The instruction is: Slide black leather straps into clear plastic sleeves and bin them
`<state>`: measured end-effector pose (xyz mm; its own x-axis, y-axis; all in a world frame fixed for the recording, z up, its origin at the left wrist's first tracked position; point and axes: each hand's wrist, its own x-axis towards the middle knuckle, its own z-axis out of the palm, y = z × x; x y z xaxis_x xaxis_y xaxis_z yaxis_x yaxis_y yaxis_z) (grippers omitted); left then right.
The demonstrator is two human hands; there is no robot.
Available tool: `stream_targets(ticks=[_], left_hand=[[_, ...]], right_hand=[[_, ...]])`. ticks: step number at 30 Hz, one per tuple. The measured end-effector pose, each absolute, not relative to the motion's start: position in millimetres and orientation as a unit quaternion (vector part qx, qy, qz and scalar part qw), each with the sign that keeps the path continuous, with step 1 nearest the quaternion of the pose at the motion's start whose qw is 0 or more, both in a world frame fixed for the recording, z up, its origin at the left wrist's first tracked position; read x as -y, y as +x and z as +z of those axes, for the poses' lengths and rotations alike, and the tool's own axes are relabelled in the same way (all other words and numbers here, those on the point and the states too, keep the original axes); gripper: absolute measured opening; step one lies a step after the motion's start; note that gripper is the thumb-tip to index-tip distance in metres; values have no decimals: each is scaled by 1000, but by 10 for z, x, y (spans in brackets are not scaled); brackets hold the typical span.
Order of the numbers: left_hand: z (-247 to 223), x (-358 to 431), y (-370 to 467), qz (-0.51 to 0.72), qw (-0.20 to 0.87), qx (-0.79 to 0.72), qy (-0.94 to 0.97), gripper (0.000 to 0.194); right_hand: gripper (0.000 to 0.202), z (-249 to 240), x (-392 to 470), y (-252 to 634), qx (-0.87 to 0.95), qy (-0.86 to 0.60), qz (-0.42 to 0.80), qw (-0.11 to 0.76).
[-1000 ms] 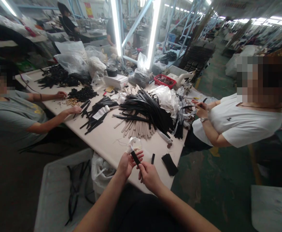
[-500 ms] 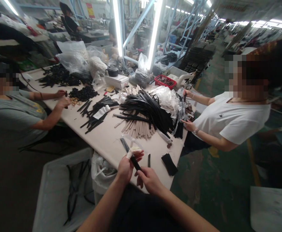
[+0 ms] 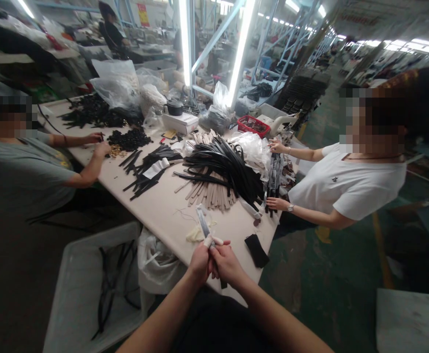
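My left hand (image 3: 200, 260) and my right hand (image 3: 228, 262) meet over the table's near corner, fingers closed around one dark strip (image 3: 202, 221). Its upper part looks pale and shiny and points away from me. White coverings show on fingertips of my left hand. A pale yellowish scrap (image 3: 195, 234) lies just left of the strip. To the right, a black rectangular piece (image 3: 256, 250) rests on the table. Farther back is a large pile of black straps (image 3: 225, 162) over beige strips (image 3: 210, 191).
A white bin (image 3: 65, 294) with black straps stands at lower left, beside a white sack (image 3: 157, 260). One person works at the left with small black parts (image 3: 130, 139); another at the right handles bundled strips (image 3: 274, 176). A red basket (image 3: 253, 126) sits farther back.
My hands have come together on the strip, and my right hand has moved up against my left. The person at the right has lowered a bundle onto the table.
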<state>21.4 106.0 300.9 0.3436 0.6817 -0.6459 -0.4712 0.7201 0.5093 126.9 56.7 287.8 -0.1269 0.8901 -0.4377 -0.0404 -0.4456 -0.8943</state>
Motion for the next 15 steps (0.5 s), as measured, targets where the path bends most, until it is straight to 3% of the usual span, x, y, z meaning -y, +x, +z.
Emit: stream_targets(ticks=[5, 9, 15], left_hand=[[2975, -1074, 129, 469, 769, -413, 134, 26], [2808, -946, 120, 432, 784, -435, 94, 24], [2943, -917, -10, 493, 727, -476, 49, 18]], right_hand=[[37, 2964, -493, 1236, 372, -525, 693, 326], [33, 2951, -485, 1206, 390, -571, 647, 320], [29, 3160, -345, 1244, 361, -548, 719, 227]])
